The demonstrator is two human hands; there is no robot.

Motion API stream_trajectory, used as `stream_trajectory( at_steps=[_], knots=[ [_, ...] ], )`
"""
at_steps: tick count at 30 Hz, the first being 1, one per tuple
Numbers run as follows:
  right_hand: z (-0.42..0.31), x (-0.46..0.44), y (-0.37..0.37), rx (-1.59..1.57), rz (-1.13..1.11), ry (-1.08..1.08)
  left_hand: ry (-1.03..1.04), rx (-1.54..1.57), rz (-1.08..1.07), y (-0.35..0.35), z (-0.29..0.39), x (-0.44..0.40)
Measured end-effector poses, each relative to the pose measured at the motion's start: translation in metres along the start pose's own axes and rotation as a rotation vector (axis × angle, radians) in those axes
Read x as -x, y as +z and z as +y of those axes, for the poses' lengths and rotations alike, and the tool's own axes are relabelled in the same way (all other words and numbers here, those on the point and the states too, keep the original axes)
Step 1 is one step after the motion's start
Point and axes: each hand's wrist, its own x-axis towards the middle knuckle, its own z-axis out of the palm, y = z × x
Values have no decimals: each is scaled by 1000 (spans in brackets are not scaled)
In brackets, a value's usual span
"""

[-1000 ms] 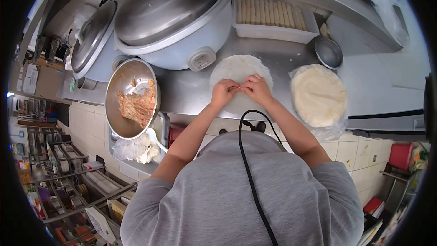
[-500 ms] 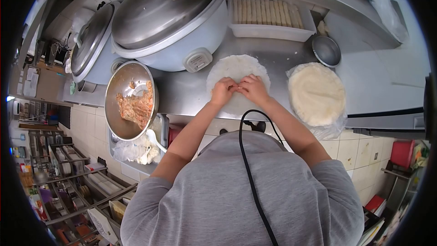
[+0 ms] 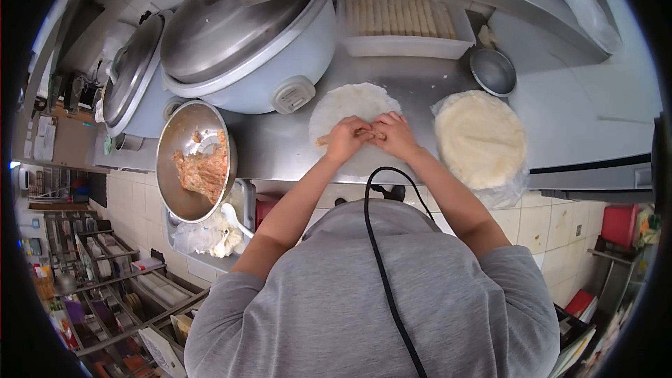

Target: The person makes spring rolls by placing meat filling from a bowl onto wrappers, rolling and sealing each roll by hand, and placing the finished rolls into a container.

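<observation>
A thin round spring roll wrapper (image 3: 350, 103) lies flat on the steel counter. Along its near side runs a strip of minced meat filling (image 3: 322, 141), part of it hidden under my fingers. My left hand (image 3: 346, 137) has its fingers curled over the strip, pinching it near the middle. Close beside it, my right hand (image 3: 395, 136) presses bent fingers on the right part of the filling. To the right, a stack of round wrappers (image 3: 480, 138) rests on clear plastic. At the left, a steel bowl (image 3: 165, 168) holds the meat mixture (image 3: 203, 171).
Behind my hands, a white tray (image 3: 409, 47) holds several pale rolls in a row. A small metal bowl (image 3: 493, 72) sits right of it. Two large lidded cookers (image 3: 280, 49) fill the back left. Below the steel bowl, a tray (image 3: 241, 192) holds a white spoon (image 3: 236, 220).
The view has shifted slightly, moving the counter items a little left. My hands have spread slightly apart, and more of the meat strip shows between and beside them.
</observation>
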Motion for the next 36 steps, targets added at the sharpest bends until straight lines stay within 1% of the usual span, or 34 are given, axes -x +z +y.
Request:
stream_trajectory(
  at_steps=[1,5,7,8,10,11,14,16,17,19,20,22,26,28,29,31,32,35,36],
  knots=[
    [5,2,2,0,-56,19,0,-15,-8,3,-1,0],
    [11,4,-2,-6,0,-11,-10,-23,-10,8,-1,-4],
    [3,4,-10,10,151,44,16,-37,-2,5,9,-6],
    [7,5,-11,11,150,46,15,-36,-4,8,10,-8],
    [18,9,-10,42,-28,41,39,33,-20,16,9,-11],
    [22,11,-9,44,-27,43,41,34,-22,19,8,-12],
    [25,13,-11,0,21,47,16,57,-55,26,2,-13],
    [17,14,-20,22,201,46,-12,58,-34,24,6,-14],
    [19,14,-21,22,201,47,-12,58,-35,24,8,-15],
    [27,16,-24,-18,100,67,-5,23,-49,24,11,-15],
    [30,17,-25,-18,100,70,-6,24,-52,26,10,-15],
    [34,17,-26,-12,25,73,67,-50,-58,30,8,-17],
    [30,16,-38,-26,94,91,23,-35,-69,33,2,-18],
    [24,13,-42,20,70,64,99,49,-84,39,-4,-21],
    [27,14,-39,20,70,65,99,49,-84,43,-5,-20],
    [34,15,-34,67,-77,35,-30,49,-116,44,4,-19],
    [38,16,-33,67,-77,33,-30,47,-114,44,4,-20],
    [37,18,-43,37,-95,39,1,-12,-150,46,0,-18],
    [35,19,-49,57,-67,37,89,-11,-124,46,1,-19]
  ],
)
